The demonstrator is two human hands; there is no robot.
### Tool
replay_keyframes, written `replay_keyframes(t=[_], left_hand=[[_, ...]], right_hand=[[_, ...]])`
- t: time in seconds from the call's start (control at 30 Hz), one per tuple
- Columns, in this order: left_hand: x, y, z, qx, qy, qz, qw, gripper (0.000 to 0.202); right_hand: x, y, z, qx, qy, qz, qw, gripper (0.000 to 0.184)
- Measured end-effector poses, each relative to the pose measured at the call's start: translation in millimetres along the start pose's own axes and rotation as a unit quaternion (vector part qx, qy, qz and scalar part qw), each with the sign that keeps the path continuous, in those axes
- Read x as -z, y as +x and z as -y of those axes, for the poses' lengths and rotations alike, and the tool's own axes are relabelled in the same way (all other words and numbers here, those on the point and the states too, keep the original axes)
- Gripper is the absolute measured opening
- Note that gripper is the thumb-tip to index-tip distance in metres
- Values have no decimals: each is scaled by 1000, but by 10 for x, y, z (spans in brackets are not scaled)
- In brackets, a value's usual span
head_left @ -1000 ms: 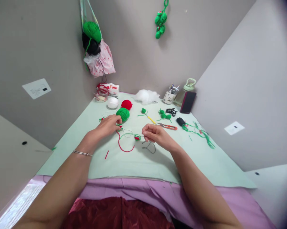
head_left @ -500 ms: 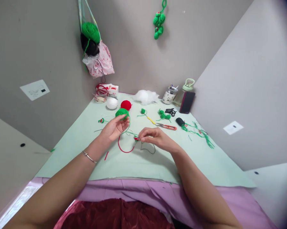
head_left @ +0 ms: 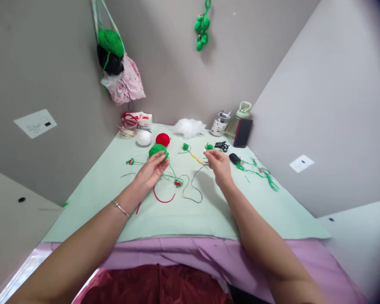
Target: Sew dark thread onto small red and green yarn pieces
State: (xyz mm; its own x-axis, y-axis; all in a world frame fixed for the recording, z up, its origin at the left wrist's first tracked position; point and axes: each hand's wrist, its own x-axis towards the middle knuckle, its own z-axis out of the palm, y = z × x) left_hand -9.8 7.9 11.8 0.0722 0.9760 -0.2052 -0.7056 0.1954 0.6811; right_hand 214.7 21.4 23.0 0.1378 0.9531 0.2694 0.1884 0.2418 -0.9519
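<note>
My left hand hovers over the pale green mat, its fingertips pinched on a green yarn strand beside the green yarn ball. That strand runs down to a small red-and-green crochet piece lying on the mat. Further right, my right hand is raised with thumb and fingers pinched on the end of a dark thread, which loops down onto the mat. A curved red yarn strand lies below the crochet piece.
At the back stand a white ball, a red yarn ball, white stuffing, a pen cup, a bottle and a phone. Green yarn scraps lie at the right. A bag hangs on the wall.
My right hand left the crochet piece on the mat and rose to the right, drawing the dark thread out. My left hand lifted off the mat, pinching green yarn by the ball.
</note>
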Motion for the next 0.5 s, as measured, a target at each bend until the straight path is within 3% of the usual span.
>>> replay_keyframes(t=[0.07,0.2,0.27,0.5], left_hand=[[-9,-1,7,25,17,18,999,11],[-57,-85,47,30,58,76,995,8],[-64,-116,64,25,72,92,993,9],[-27,-115,80,19,101,116,988,14]], right_hand=[[16,52,-41,-6,17,5,1000,27],[-105,-133,87,38,2,133,990,28],[-180,-282,194,66,-32,165,983,27],[-212,-452,311,113,-136,161,971,27]])
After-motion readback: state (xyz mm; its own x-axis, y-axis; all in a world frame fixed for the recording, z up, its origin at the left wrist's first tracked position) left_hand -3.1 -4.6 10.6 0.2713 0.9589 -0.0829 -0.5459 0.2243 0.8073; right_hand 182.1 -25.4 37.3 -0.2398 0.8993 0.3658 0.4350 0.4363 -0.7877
